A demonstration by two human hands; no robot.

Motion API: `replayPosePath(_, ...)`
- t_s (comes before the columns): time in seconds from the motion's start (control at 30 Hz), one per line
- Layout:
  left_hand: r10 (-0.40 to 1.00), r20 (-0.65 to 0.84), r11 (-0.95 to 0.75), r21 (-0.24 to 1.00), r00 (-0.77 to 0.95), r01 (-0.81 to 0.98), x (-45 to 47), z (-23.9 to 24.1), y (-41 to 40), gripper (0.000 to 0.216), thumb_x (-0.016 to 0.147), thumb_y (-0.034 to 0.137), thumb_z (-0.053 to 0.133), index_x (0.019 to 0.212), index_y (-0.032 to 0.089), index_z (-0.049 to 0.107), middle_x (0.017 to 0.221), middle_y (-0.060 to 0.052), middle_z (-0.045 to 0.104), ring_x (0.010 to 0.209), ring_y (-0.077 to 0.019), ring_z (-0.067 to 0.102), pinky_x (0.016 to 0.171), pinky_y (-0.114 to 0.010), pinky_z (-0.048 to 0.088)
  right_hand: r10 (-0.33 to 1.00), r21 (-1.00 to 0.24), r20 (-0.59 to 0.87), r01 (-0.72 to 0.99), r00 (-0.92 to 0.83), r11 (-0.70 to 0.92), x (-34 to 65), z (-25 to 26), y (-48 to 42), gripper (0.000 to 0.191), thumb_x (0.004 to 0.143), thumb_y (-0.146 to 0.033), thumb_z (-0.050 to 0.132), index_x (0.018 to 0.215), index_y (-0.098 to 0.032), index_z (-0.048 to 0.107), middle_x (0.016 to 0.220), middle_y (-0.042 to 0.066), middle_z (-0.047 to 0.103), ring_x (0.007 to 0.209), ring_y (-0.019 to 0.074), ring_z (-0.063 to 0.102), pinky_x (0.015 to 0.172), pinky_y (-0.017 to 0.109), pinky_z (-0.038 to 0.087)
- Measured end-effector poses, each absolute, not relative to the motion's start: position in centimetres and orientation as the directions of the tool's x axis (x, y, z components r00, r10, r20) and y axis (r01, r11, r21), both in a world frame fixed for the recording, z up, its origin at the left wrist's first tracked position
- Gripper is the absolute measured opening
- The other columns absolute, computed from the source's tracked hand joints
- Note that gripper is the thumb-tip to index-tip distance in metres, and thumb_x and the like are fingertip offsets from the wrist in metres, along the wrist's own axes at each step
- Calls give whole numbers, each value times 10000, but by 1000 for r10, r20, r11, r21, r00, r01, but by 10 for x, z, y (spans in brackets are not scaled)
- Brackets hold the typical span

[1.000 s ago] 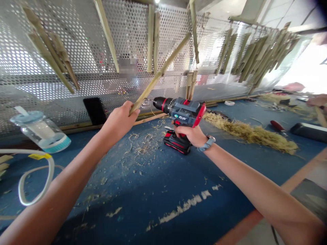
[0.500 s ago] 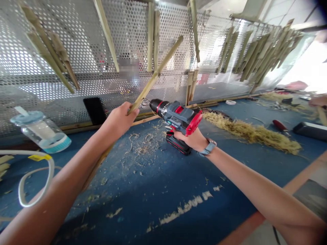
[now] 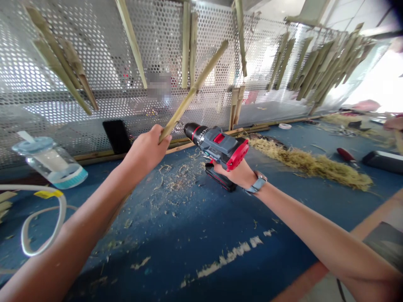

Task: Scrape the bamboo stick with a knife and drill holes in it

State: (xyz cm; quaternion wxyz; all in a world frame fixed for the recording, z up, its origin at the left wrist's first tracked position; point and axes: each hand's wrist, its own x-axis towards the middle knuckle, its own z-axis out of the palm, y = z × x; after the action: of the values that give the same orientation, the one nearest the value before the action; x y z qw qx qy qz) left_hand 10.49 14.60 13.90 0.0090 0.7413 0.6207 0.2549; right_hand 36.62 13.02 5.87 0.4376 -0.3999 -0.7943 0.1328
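Observation:
My left hand (image 3: pixel 145 150) is closed around a long bamboo stick (image 3: pixel 194 88) that slants up to the right in front of the perforated metal wall. My right hand (image 3: pixel 236 172) grips the handle of a grey and red cordless drill (image 3: pixel 218 147). The drill's black chuck points left and its tip sits right against the stick, just above my left fingers. A watch is on my right wrist. Both hands hover over the blue table (image 3: pixel 176 235), above a scatter of bamboo shavings (image 3: pixel 176 180).
Several bamboo strips (image 3: pixel 185 46) hang on the perforated wall. A clear bottle with a blue lid (image 3: pixel 47 161) lies at left beside a white hose loop (image 3: pixel 40 218). A black phone (image 3: pixel 117 136) leans at the wall. A pile of fibres (image 3: pixel 311 165) lies right. Another person's hand (image 3: pixel 393 123) is at far right.
The stick has tilted steeper, its top end swinging left. The drill has shifted left toward the stick and tipped so its back end sits lower.

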Motion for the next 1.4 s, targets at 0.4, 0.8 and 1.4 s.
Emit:
replayPosePath(0.4,926,366,-119,51,92,992,117,137,132,310,1087,394,434,1284,191,560,810,-109,686,690,-295,657,607,-357,351,732,-528,627,547,-264,650,367,56,131,135,772,-368,689,845,-298,599,861,70,686,922,305,639,927,519,581)
replayPosePath(0.8,927,363,-107,11,96,994,116,135,131,343,1092,401,413,1307,180,562,786,-110,675,682,-302,666,611,-364,374,764,-647,595,416,-249,639,369,61,133,135,714,-292,668,829,-290,596,838,50,666,940,299,628,941,503,556)
replayPosePath(1.4,915,347,-309,279,205,909,96,141,148,194,998,446,501,933,264,483,686,21,501,619,-179,478,636,-336,344,926,-944,331,-45,-181,328,385,57,150,96,603,-280,668,684,-230,654,588,-22,599,531,146,507,550,334,407)
